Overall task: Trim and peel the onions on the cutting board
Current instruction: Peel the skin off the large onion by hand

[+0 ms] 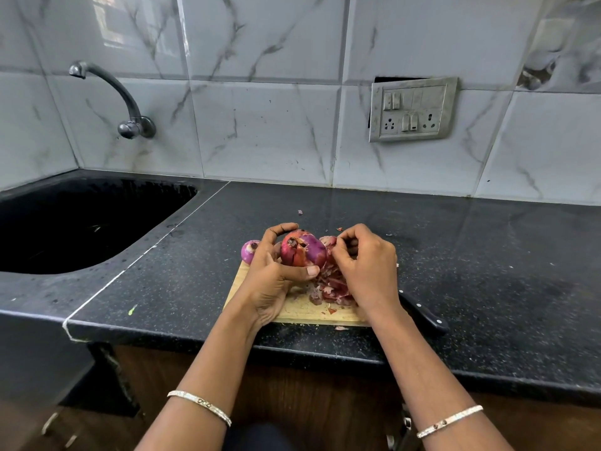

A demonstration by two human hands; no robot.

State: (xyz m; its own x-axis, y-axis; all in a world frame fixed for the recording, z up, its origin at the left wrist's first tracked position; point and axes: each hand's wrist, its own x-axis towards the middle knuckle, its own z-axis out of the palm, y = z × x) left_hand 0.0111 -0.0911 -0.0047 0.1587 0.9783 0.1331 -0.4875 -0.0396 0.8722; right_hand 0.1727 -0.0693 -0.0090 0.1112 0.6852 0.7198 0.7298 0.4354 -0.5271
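Where the wooden cutting board (300,309) lies on the black speckled countertop (471,255), one red onion (303,249) is raised just above it, partly skinned. Left hand (271,278): curled round the onion, thumb beneath, fingers over its far side. Right hand (364,265): fingers bent, pinching papery skin at the onion's right side. Heap of onion peels (331,286): on the board, below the onion. Second onion (249,250): at the board's far left corner, behind the left hand. Black-handled knife (422,312): on the counter, just right of the board. Sink (81,222) and wall tap (113,92): left. Switch plate (412,109): on the tiled wall.
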